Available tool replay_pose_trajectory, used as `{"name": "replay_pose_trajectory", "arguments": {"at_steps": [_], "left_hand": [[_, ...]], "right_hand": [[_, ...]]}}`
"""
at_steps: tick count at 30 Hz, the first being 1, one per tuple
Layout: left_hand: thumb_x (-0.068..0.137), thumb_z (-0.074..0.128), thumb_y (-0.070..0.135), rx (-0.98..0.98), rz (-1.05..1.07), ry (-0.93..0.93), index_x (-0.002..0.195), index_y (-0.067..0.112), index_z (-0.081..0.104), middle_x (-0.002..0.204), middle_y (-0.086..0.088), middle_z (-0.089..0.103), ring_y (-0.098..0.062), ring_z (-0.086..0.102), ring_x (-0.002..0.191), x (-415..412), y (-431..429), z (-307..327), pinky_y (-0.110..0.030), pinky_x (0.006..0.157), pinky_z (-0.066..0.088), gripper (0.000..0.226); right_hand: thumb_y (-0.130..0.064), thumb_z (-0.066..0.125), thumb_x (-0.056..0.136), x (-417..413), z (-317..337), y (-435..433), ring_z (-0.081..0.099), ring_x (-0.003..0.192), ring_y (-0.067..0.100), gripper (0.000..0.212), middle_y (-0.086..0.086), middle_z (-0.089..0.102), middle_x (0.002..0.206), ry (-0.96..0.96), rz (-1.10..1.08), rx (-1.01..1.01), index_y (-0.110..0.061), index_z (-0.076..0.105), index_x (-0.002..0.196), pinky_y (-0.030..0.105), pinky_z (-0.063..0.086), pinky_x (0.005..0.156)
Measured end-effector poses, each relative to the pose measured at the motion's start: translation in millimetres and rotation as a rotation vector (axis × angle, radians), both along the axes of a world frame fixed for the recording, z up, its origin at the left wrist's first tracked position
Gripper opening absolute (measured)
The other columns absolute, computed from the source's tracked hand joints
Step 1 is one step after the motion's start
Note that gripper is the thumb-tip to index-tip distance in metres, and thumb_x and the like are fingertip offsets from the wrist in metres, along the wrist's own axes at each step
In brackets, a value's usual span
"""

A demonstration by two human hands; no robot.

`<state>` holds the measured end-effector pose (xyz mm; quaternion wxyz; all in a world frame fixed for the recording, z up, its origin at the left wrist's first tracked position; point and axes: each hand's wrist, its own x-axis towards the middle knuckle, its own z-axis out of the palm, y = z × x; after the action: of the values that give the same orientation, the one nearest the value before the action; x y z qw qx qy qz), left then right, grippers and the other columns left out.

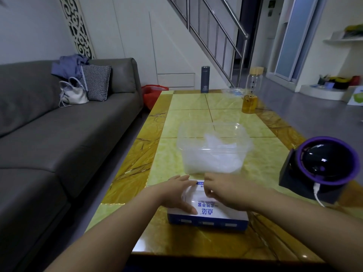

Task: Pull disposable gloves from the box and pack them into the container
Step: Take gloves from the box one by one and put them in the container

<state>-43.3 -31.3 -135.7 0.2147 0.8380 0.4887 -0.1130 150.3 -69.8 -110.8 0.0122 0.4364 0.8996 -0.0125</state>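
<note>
A grey sofa (59, 124) flanks the yellow table (186, 244). The left hand (176, 195) lies flat, fingers straight, on the glove box (208, 214). The right hand (229, 193) curls at its opening, grip unclear. Just beyond, the clear container (188, 150) holds gloves (214, 163).

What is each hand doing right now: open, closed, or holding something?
Left hand: open, fingers straight, resting on the glove box.
Right hand: fingers curled at the box's opening; whether they grip anything cannot be told.
</note>
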Motion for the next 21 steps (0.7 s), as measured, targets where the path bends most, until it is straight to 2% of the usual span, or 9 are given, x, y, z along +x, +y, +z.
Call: {"name": "replay_pose_trajectory", "arguments": {"at_steps": [3,5,7,9,13,16,18,21], "left_hand": [[0.074,0.068,0.060,0.000,0.004,-0.012,0.152,0.033,0.009,0.160,0.006,-0.002,-0.019,-0.005,0.147,1,-1,-1,-0.047,0.118,0.009,0.101],[0.074,0.068,0.060,0.005,0.008,-0.025,0.152,0.032,0.010,0.160,0.006,-0.002,-0.019,-0.005,0.147,2,-2,-1,-0.046,0.118,0.009,0.100],[0.075,0.068,0.059,0.002,0.010,-0.032,0.152,0.031,0.010,0.160,0.006,-0.002,-0.020,-0.005,0.147,2,-3,-2,-0.047,0.119,0.009,0.100],[0.075,0.068,0.058,-0.005,0.011,-0.030,0.152,0.031,0.009,0.160,0.005,-0.003,-0.021,-0.006,0.147,2,-4,-2,-0.048,0.119,0.009,0.100],[0.075,0.068,0.058,-0.005,0.007,-0.013,0.152,0.031,0.008,0.160,0.005,-0.003,-0.021,-0.006,0.147,3,-3,0,-0.049,0.118,0.009,0.101],[0.074,0.068,0.060,0.001,-0.011,-0.011,0.152,0.030,0.009,0.160,0.004,-0.001,-0.023,-0.004,0.147,3,-1,-3,-0.051,0.118,0.010,0.102],[0.073,0.069,0.061,0.015,-0.023,-0.012,0.151,0.026,0.014,0.159,0.005,0.007,-0.024,0.003,0.147,3,0,-4,-0.049,0.117,0.016,0.102],[0.073,0.070,0.059,-0.005,0.022,-0.017,0.151,0.028,0.015,0.159,0.004,0.008,-0.022,0.009,0.146,6,-3,5,-0.045,0.117,0.019,0.100]], "right_hand": [[-0.044,0.045,0.096,8,6,4,0.052,0.103,0.013,0.029,-0.010,0.047,0.120,0.110,-0.130,-0.085,-0.027,0.053,0.118,0.029,0.043,0.081],[-0.054,0.052,0.090,9,3,4,0.050,0.109,0.011,0.044,-0.011,0.048,0.121,0.071,-0.167,-0.113,-0.028,0.055,0.125,0.031,0.045,0.087],[-0.050,0.057,0.087,4,-5,3,0.052,0.106,0.013,0.037,-0.008,0.055,0.114,0.029,-0.158,-0.103,-0.026,0.064,0.115,0.034,0.046,0.083],[-0.041,0.056,0.090,-2,-9,3,0.056,0.098,0.017,0.024,-0.005,0.062,0.102,0.027,-0.141,-0.056,-0.023,0.070,0.100,0.033,0.046,0.074],[-0.036,0.052,0.095,-4,9,5,0.056,0.098,0.015,0.022,-0.005,0.063,0.103,0.038,-0.088,0.010,-0.021,0.067,0.101,0.028,0.039,0.071],[-0.034,0.053,0.095,-1,41,11,0.055,0.093,0.015,0.021,-0.002,0.063,0.101,0.176,-0.114,0.066,-0.017,0.065,0.099,0.029,0.041,0.073],[-0.027,0.057,0.093,4,69,18,0.055,0.083,0.014,0.018,0.002,0.066,0.092,0.393,-0.162,0.128,-0.012,0.067,0.094,0.029,0.043,0.074],[-0.025,0.061,0.091,15,108,24,0.053,0.072,0.002,0.014,-0.010,0.061,0.080,0.595,-0.238,0.166,-0.013,0.068,0.090,0.019,0.044,0.068]]}}
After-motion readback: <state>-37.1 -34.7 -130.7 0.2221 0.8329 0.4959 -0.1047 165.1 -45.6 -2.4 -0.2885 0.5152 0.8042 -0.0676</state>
